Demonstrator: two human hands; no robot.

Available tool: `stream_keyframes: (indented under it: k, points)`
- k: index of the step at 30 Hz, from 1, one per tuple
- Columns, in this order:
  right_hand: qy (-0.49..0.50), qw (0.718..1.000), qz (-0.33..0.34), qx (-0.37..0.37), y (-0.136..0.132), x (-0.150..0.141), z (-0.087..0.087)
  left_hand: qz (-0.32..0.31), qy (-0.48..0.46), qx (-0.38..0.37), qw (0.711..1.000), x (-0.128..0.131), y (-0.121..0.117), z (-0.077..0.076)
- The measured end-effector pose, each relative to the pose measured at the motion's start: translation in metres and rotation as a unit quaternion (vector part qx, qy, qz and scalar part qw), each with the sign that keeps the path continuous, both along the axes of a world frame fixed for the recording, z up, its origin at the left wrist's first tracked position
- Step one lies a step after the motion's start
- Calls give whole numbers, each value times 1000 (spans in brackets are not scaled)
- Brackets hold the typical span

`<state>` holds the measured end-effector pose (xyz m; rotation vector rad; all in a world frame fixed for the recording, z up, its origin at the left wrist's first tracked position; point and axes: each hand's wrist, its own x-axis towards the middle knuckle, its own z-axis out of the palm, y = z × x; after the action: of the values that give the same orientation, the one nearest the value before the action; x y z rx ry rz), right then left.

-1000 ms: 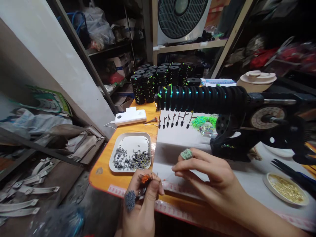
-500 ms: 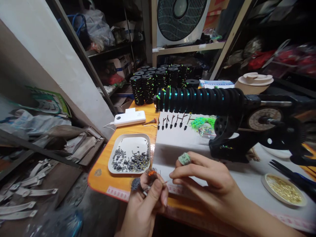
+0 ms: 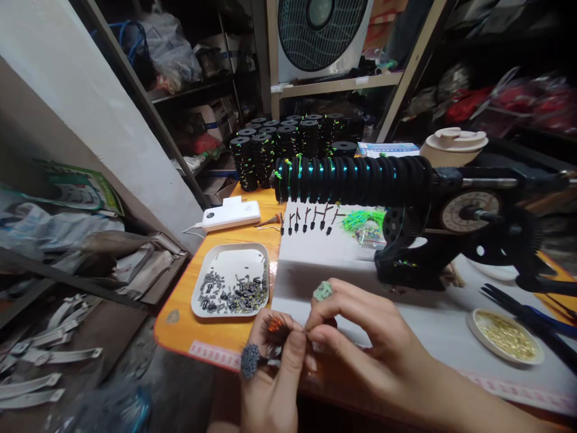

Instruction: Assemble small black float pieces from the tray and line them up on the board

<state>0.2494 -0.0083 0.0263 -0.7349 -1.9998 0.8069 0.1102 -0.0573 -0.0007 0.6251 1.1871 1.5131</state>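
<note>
My left hand is closed at the table's front edge, pinching a small bundle of orange-tipped bits; a dark bead-covered cap sits on one finger. My right hand is pinched too, its fingertips meeting the left thumb at the bundle; what it grips is too small to name. A green bead-covered cap sits on its forefinger. Both hands hover over the white sheet on the orange table.
A white tray of small dark metal pieces lies left of the hands. Behind stands a black winding machine with a row of black spools, stacked spools, a white power bank and a dish of gold bits.
My right hand has moved left and closed its fingertips onto the bundle in my left hand. The left hand rose a little; the view shifted slightly.
</note>
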Motion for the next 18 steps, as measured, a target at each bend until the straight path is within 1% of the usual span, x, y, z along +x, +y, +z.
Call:
stream_keyframes:
  k: [3,6,9,14,18]
  points:
    - [5,1000,-7,12,1,-1,-2,-6,-85,22,996,5,1,-1]
    - [30,999,-11,42,4,-1,-3,-22,-122,37,992,5,2,-1]
    - [36,998,-14,59,7,1,-3,-31,-142,34,989,2,3,0]
    - [32,997,-33,59,7,3,-4,-34,-150,12,988,-4,4,4]
    - [28,998,-13,49,5,2,-6,-36,-154,-9,987,-4,3,4]
